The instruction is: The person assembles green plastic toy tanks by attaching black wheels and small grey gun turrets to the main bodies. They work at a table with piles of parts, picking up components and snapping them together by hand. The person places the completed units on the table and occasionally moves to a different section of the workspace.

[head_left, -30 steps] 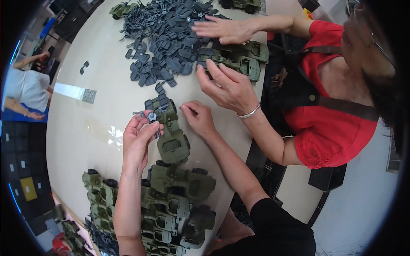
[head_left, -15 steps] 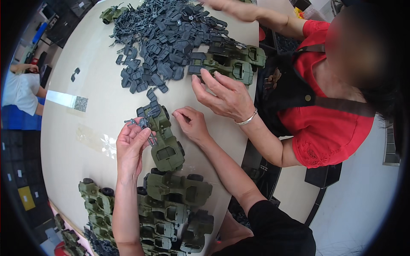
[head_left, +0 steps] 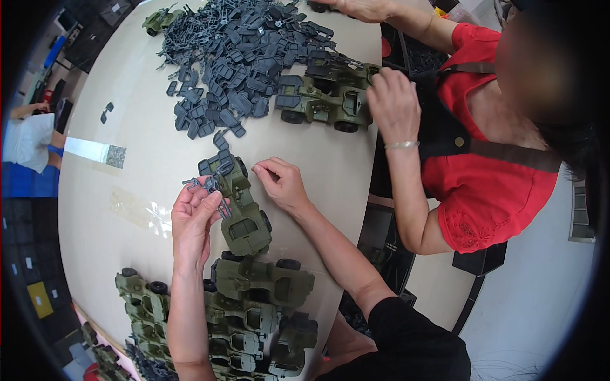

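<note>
My left hand (head_left: 192, 219) pinches a grey part (head_left: 211, 185); the green toy vehicle (head_left: 243, 219) lies at three o'clock. My right hand (head_left: 281, 184) curls, contents hidden — best, I judge, to steady the vehicle.

The toy vehicle (head_left: 246, 233) looks matt plastic, the tabletop (head_left: 95, 209) glossy.

No writing can be read: left of the bench (head_left: 149, 254), small white labels (head_left: 29, 258) stand on the dark cabinets (head_left: 39, 228), too small and blurred to make out; on the same side of the bench, near those labels, a yellow sheet (head_left: 44, 307) bears a small white patch, equally illegible
</note>
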